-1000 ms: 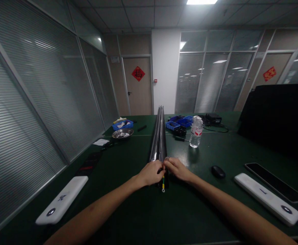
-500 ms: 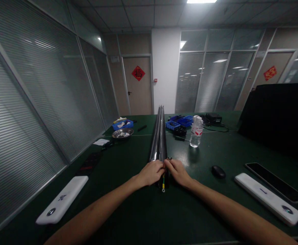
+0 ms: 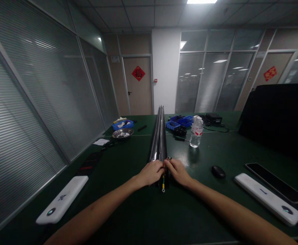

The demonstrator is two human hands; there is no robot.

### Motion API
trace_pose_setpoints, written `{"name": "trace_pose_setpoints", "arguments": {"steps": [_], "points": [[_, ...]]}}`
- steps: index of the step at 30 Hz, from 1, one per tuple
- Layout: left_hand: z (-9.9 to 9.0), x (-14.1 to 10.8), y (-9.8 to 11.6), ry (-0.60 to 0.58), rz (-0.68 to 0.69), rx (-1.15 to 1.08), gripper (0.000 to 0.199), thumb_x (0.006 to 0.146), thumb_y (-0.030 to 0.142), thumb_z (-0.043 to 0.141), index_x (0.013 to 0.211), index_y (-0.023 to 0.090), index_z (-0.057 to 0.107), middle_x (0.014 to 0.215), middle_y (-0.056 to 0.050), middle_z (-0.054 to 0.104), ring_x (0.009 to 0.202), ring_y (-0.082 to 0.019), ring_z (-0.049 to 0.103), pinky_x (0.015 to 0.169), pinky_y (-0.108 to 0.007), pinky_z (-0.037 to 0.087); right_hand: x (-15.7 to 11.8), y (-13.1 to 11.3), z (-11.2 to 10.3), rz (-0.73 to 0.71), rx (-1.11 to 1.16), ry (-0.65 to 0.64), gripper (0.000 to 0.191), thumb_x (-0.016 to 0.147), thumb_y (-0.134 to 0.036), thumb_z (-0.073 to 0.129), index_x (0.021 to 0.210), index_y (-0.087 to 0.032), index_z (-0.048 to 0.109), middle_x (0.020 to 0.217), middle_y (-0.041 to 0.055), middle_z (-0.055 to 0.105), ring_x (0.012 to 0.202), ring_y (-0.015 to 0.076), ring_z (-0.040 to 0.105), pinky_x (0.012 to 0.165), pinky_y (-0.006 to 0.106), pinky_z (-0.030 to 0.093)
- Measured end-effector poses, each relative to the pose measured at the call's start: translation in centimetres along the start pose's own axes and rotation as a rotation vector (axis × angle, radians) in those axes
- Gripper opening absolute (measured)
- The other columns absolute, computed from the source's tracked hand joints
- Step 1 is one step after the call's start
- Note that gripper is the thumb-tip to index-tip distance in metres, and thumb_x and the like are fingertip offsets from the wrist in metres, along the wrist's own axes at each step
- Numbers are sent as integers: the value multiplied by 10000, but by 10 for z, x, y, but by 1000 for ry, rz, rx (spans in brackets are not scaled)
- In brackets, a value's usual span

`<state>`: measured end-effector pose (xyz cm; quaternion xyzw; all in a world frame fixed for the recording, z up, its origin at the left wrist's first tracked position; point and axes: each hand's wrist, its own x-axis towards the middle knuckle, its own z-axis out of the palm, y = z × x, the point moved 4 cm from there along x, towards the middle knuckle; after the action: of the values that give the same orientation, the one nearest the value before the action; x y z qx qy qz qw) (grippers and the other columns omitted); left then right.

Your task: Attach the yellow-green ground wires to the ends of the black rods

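Observation:
My left hand (image 3: pixel 152 172) and my right hand (image 3: pixel 177 172) meet at the near end of a pair of long dark glossy rails (image 3: pixel 156 146), which run away from me along the table. Both hands are closed, fingertips together. Below them hangs a short green-and-yellow wire (image 3: pixel 163 180) with a ring terminal (image 3: pixel 163 190) at its lower end; its upper part goes in at my left fingertips. A small round metallic piece (image 3: pixel 169 158) shows just above my right fingers. What the right fingertips pinch is hidden.
Right of the rails are blue bins (image 3: pixel 173 125), a screwdriver (image 3: pixel 180 139), a water bottle (image 3: pixel 196 132), a black mouse (image 3: pixel 218 172), a phone (image 3: pixel 276 182) and a white device (image 3: pixel 267 199). To the left lie a metal dish (image 3: pixel 122 133), a blue basket (image 3: pixel 123 125) and another white device (image 3: pixel 63 200).
Almost nothing differs. My right fingers have shifted very slightly at the rail end; the wire hangs in the same place.

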<state>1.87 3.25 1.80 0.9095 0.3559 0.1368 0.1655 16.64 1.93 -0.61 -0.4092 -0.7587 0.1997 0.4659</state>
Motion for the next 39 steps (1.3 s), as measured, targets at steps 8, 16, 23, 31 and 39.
{"name": "trace_pose_setpoints", "arguments": {"steps": [8, 16, 23, 31, 39], "points": [[-2, 0, 1, -18, 13, -32, 222, 977, 257, 426, 928, 185, 631, 1021, -58, 658, 937, -194, 617, 866, -299, 464, -2, -2, 1, -35, -40, 29, 414, 1038, -402, 399, 735, -179, 573, 714, 22, 588, 643, 148, 519, 637, 270, 403], [0, -1, 1, 13, -7, -1, 171, 947, 280, 475, 942, 185, 618, 990, -58, 648, 893, -199, 615, 812, -294, 467, 1, -5, -2, -94, 81, -84, 410, 1059, -390, 347, 810, -177, 594, 784, 20, 581, 726, 147, 555, 702, 259, 426], [-2, -1, 1, -19, 13, -38, 176, 955, 252, 448, 919, 182, 606, 992, -60, 641, 900, -196, 614, 830, -292, 467, 2, -2, -2, -101, 126, -100, 394, 1060, -385, 358, 822, -178, 593, 802, 17, 589, 739, 143, 564, 716, 252, 434], [0, 1, -3, -34, -12, -51, 205, 965, 242, 423, 929, 180, 615, 1015, -58, 641, 929, -195, 614, 850, -286, 459, 2, -8, -3, -57, 94, -62, 401, 1047, -413, 392, 804, -174, 602, 779, 14, 592, 717, 142, 552, 695, 248, 432], [2, 0, -4, -15, -10, -64, 224, 974, 253, 420, 961, 190, 635, 1039, -51, 645, 956, -195, 613, 871, -292, 460, 0, -7, -2, -30, 61, -22, 394, 1039, -403, 418, 779, -170, 600, 755, 12, 592, 682, 138, 536, 664, 248, 420]]}}
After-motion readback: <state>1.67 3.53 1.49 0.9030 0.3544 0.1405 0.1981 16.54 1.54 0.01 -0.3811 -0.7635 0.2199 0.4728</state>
